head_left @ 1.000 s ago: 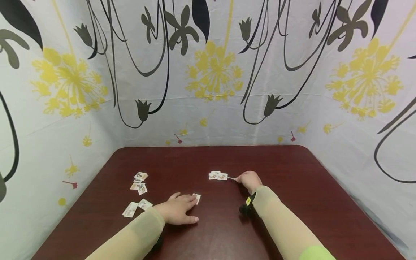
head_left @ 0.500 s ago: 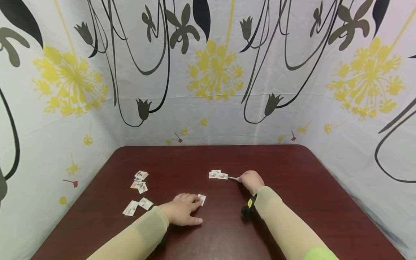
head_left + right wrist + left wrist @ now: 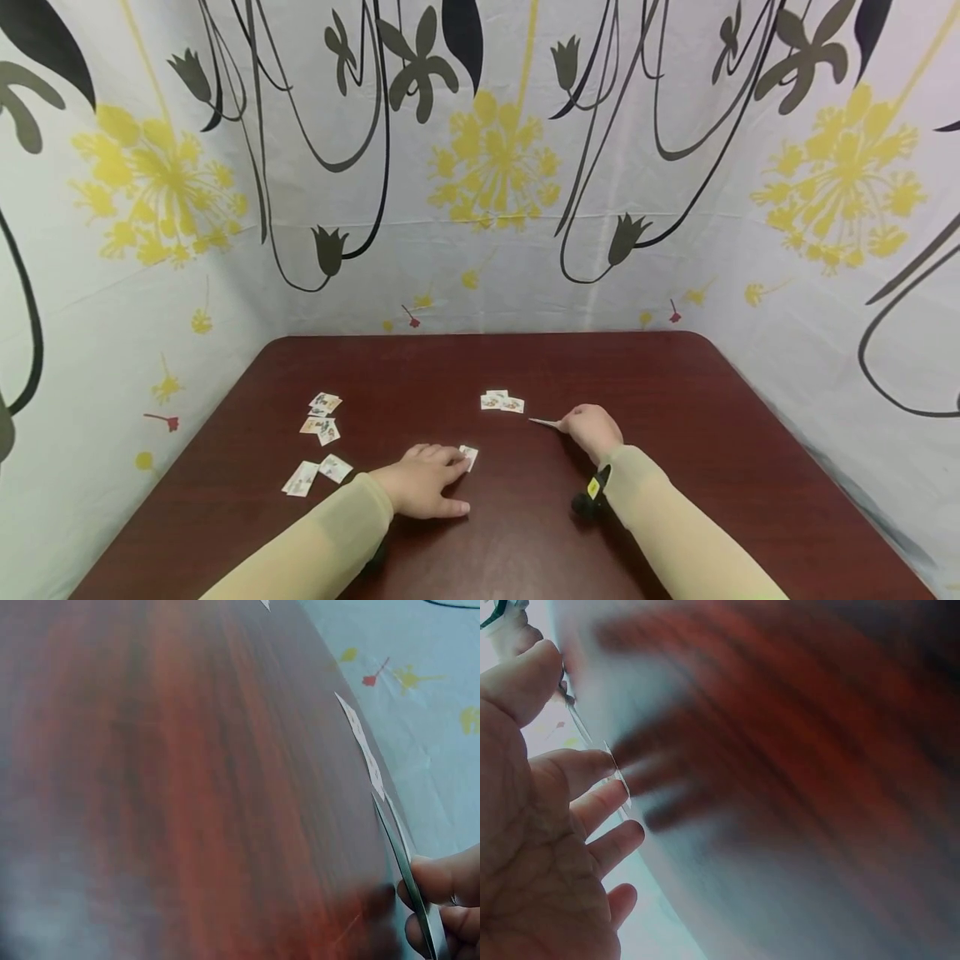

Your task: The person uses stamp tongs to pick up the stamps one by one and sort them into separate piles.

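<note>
My left hand [image 3: 422, 483] lies palm down with its fingers extended, the fingertips on a small white picture card [image 3: 470, 458]. In the left wrist view the fingers [image 3: 604, 802] reach that card's thin edge. My right hand [image 3: 592, 432] pinches a pair of metal tweezers [image 3: 544, 422], which point left. A small cluster of overlapping cards [image 3: 501, 402] lies beyond the tweezer tips, apart from them in the head view. In the right wrist view the two tweezer arms [image 3: 403, 862] are slightly spread, with the row of cards [image 3: 362, 746] near their tips.
On the left side of the dark red table [image 3: 420, 367] are several more cards: a far group [image 3: 324, 405], a middle group [image 3: 321, 428] and a near group [image 3: 302, 479]. A flowered cloth [image 3: 495, 283] hangs around the table's back and sides.
My left hand has slid to the right along with the card under its fingertips. My right hand has drawn the tweezers back from the card cluster, towards me and to the right.
</note>
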{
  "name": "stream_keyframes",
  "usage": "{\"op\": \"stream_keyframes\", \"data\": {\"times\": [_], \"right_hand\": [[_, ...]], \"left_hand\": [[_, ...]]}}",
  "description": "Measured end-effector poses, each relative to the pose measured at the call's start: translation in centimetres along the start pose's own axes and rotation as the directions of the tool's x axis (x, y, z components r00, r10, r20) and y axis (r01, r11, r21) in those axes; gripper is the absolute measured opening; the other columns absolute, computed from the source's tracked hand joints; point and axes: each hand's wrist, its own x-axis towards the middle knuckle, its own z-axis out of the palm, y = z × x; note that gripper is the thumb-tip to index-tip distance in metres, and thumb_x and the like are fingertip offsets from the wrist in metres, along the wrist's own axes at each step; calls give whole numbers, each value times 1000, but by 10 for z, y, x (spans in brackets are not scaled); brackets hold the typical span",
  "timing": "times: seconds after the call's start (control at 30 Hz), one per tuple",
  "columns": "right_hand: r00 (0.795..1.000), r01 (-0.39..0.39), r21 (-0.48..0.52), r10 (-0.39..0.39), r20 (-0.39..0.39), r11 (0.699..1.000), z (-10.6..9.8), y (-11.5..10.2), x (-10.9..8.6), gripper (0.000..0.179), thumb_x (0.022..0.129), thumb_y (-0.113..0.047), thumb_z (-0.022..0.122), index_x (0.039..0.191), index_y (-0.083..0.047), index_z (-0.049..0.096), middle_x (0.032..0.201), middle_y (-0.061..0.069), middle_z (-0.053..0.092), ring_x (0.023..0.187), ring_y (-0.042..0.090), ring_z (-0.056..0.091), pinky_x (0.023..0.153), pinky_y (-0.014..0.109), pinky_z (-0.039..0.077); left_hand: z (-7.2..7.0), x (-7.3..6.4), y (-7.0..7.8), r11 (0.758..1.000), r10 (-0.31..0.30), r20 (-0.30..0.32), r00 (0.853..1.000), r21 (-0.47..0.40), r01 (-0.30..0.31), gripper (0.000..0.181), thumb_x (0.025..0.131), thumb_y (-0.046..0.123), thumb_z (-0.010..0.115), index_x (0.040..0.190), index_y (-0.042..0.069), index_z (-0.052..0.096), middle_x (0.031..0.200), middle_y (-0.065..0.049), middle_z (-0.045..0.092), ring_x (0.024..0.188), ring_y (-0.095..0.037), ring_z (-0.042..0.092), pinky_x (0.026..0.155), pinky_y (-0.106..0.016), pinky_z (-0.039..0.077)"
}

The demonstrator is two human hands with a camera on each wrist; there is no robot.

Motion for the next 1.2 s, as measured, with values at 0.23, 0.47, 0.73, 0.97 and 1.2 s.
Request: {"op": "stream_keyframes", "data": {"times": [0.23,0.47,0.73,0.97,1.2], "right_hand": [[1000,28,-10,-28,6,1000,10,-6,-10,11,82,-20,68,86,-13,75,94,1,68,85,20,60,73,37,48],[992,120,-62,-118,35,991,26,-23,-19,5,78,-20,72,76,-16,73,83,-5,67,73,14,56,66,33,46],[984,163,-58,-158,79,985,38,-38,-29,6,77,-24,75,75,-19,73,79,-8,66,69,11,56,66,32,47],[981,175,-58,-169,98,983,41,-42,-35,7,75,-24,75,72,-19,72,75,-8,65,69,12,55,65,31,45],[980,171,14,-171,105,985,48,-44,-44,5,75,-17,74,70,-15,73,76,-6,66,67,14,53,62,31,43]], "left_hand": [[-4,-1,3,1000,10,-1,1000,-10,-10,73,91,61,52,148,16,41,146,-2,39,134,-24,36,110,-44,23],[-6,0,6,999,23,-3,1000,-22,-23,73,91,60,53,147,14,43,146,-3,39,134,-25,36,109,-46,24],[-6,1,8,1000,9,-3,1000,-22,-9,74,90,62,53,147,17,42,150,-5,35,137,-25,32,110,-48,24],[-8,1,9,999,-1,24,1000,-41,2,75,90,63,52,148,17,40,154,-7,31,140,-27,28,112,-51,20],[-9,2,10,999,-11,36,999,-36,12,76,89,64,51,149,18,40,154,-6,32,140,-28,29,112,-52,18]]}}
